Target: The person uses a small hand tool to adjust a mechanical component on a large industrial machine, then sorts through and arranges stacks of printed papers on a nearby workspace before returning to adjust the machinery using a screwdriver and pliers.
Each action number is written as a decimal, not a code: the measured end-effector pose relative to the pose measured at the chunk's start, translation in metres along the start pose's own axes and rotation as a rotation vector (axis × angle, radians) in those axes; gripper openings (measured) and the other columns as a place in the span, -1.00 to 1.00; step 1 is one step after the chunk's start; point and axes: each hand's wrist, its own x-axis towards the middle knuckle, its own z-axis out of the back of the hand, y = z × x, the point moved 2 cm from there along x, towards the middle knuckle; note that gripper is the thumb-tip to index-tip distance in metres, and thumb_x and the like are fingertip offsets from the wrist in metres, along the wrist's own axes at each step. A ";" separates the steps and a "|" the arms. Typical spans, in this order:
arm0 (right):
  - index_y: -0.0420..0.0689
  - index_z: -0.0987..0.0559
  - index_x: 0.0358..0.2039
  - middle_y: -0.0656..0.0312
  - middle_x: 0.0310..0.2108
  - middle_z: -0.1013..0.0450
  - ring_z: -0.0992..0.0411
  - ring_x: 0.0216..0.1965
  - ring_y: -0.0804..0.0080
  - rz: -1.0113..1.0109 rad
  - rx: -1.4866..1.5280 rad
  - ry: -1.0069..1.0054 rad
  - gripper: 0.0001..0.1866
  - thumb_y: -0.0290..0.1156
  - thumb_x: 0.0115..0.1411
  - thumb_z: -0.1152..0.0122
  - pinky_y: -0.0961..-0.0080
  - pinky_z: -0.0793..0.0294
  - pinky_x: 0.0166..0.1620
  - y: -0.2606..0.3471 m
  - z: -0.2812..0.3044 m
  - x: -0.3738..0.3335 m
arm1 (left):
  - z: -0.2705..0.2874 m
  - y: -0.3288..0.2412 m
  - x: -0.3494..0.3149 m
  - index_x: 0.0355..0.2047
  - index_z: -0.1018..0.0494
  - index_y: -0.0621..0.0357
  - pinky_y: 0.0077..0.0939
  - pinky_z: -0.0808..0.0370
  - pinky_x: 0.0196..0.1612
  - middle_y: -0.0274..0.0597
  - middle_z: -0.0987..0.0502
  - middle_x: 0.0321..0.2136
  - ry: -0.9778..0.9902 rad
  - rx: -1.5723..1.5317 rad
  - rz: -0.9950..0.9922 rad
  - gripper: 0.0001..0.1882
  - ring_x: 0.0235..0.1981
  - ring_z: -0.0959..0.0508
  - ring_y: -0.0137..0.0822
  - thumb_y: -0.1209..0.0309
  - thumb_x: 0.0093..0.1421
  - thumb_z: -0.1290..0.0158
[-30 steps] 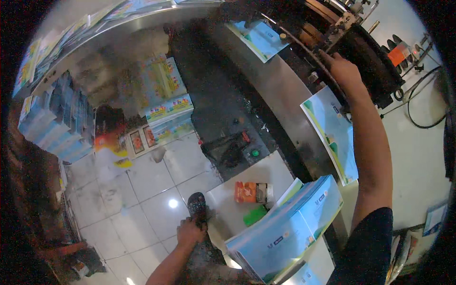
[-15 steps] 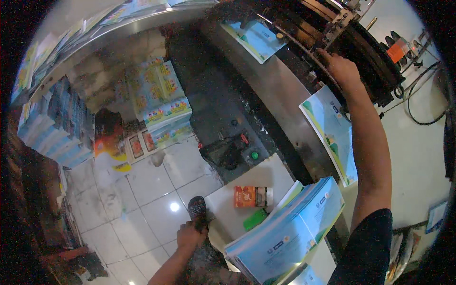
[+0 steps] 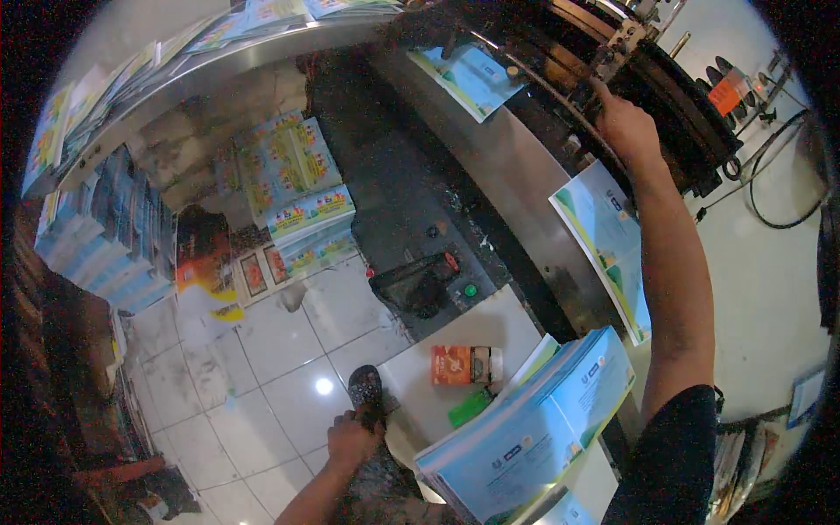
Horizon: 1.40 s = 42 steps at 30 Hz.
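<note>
My right hand (image 3: 628, 131) reaches up to the dark printing machine (image 3: 669, 109). Its index finger is stretched out against the machine beside a metal bar; the other fingers are mostly hidden under the palm. Below that forearm lies a blue-and-white printed booklet (image 3: 604, 236), partly covered by the arm. My left hand (image 3: 353, 442) is low, beside my dark-clad leg, with its fingers curled in; whatever they may hold is hidden. A dark sandal (image 3: 366, 383) shows just beyond it. To its right a thick stack of blue printed sheets (image 3: 534, 446) leans on a pale surface.
Another booklet (image 3: 472, 77) lies on the metal ledge (image 3: 516, 149). An orange box (image 3: 464, 364) and a green object (image 3: 471, 407) sit on the pale board (image 3: 411, 376). Stacks of printed sheets (image 3: 302, 188) and a bluish pile (image 3: 105, 227) stand on the left. A cable (image 3: 770, 223) hangs at right.
My right index finger has straightened and points farther up against the machine; before, the fingers were bent by the bar. My left hand stays nearly in place.
</note>
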 end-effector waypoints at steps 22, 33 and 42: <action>0.42 0.02 0.39 -0.04 -0.32 -0.57 -0.58 -0.35 0.01 -0.001 -0.155 0.044 -0.19 -0.31 0.16 -0.02 0.10 -0.59 -0.28 0.001 -0.001 -0.004 | -0.003 0.013 0.003 -0.13 -0.48 0.29 -0.06 -0.46 -0.06 0.03 -0.49 -0.15 0.099 -0.025 0.095 -0.37 -0.07 -0.47 0.03 -0.10 0.19 0.11; 0.32 -0.13 0.36 0.08 -0.33 -0.58 -0.60 -0.33 0.15 0.111 -0.292 0.114 -0.37 -0.43 0.29 0.17 0.15 -0.61 -0.32 0.008 0.006 -0.007 | -0.004 0.013 0.003 -0.07 -0.49 0.15 -0.01 -0.47 -0.04 0.01 -0.50 -0.13 0.138 -0.032 0.091 -0.45 -0.06 -0.48 0.05 -0.04 0.20 0.11; 0.34 -0.22 0.31 0.00 -0.20 -0.57 -0.56 -0.20 0.00 0.127 -0.062 0.145 -0.38 -0.25 0.21 -0.01 0.13 -0.57 -0.16 -0.007 -0.017 0.004 | 0.000 0.009 0.003 0.03 -0.45 -0.03 -0.02 -0.51 -0.10 0.00 -0.51 -0.15 0.152 -0.007 0.064 -0.50 -0.10 -0.51 0.05 -0.03 0.23 0.14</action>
